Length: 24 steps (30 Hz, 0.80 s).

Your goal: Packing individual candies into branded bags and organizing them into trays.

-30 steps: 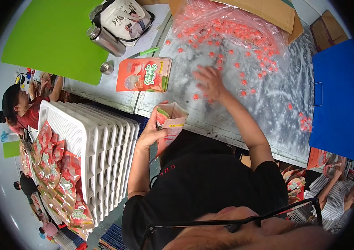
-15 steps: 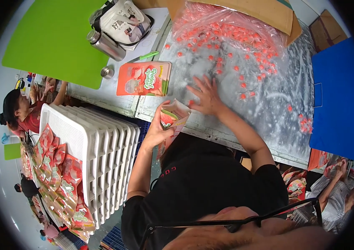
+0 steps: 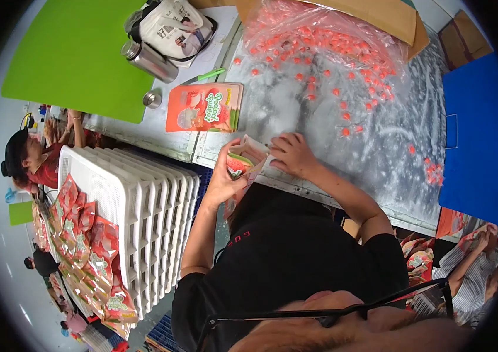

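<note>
At the counter's (image 3: 296,111) near edge, left hand (image 3: 225,179) holds an open pouch (image 3: 243,161), right hand (image 3: 293,154) at its mouth; many pink candies (image 3: 325,64) remain loose.

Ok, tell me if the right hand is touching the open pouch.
Touching. The head view shows the right hand with its fingers at the mouth of the open pouch, which the left hand holds.

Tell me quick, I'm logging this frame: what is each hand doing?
Left hand: closed, holding the open red-and-green printed pouch.
Right hand: fingers at the pouch's mouth; whether it holds anything cannot be told.
</note>
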### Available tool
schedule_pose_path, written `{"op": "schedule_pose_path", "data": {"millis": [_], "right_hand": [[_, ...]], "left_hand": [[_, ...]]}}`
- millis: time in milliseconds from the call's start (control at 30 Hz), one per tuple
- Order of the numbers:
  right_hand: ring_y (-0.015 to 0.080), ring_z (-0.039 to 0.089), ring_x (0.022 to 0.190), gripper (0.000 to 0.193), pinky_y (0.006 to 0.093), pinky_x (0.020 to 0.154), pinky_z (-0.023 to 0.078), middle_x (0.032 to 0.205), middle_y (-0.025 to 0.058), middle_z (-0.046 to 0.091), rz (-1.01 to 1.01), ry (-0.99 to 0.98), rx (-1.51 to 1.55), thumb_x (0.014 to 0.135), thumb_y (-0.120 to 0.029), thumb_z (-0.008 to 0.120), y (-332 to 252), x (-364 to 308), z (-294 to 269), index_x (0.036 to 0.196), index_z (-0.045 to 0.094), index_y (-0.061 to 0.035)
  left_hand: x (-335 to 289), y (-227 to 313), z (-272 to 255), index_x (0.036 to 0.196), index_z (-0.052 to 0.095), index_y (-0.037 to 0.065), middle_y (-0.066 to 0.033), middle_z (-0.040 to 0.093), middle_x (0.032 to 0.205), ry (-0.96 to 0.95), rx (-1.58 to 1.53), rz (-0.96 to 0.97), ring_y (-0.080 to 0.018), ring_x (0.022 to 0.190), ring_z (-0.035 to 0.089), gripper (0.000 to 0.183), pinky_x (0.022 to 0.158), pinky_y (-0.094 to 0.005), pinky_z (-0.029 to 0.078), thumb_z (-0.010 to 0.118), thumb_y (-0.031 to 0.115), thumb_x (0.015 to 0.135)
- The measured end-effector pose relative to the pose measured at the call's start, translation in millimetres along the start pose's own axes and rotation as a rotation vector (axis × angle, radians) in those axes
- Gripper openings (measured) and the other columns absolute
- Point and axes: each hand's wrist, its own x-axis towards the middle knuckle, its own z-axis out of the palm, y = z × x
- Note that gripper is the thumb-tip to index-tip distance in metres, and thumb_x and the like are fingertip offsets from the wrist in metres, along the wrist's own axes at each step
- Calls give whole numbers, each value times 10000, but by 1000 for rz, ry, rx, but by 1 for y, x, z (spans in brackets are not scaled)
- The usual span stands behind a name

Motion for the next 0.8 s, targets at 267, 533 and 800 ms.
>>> {"op": "schedule_pose_path", "data": {"millis": [267,533,800], "right_hand": [[171,554,662,176,281,555,438,837,30,585,296,289,368,871,-209,730,19,7,-6,886,610,-81],[85,513,713,171,229,622,433,962,54,629,489,744,1557,1009,-143,547,-40,57,-64,895,610,-33],[124,596,923,202,279,884,476,1031,73,650,442,720,1308,1043,-148,481,-47,58,-62,1037,631,-14]], "left_hand": [[7,12,14,1438,412,78,-180,417,1384,22,329,246,-355,1328,427,888,1146,-425,330,675,-54,601],[17,23,42,1480,367,113,-200,359,1380,12,393,304,-398,1336,386,968,1142,-451,346,669,-63,578],[20,23,58,1499,348,116,-229,296,1412,81,471,330,-426,1313,379,987,1122,-459,369,748,-18,607]]}}
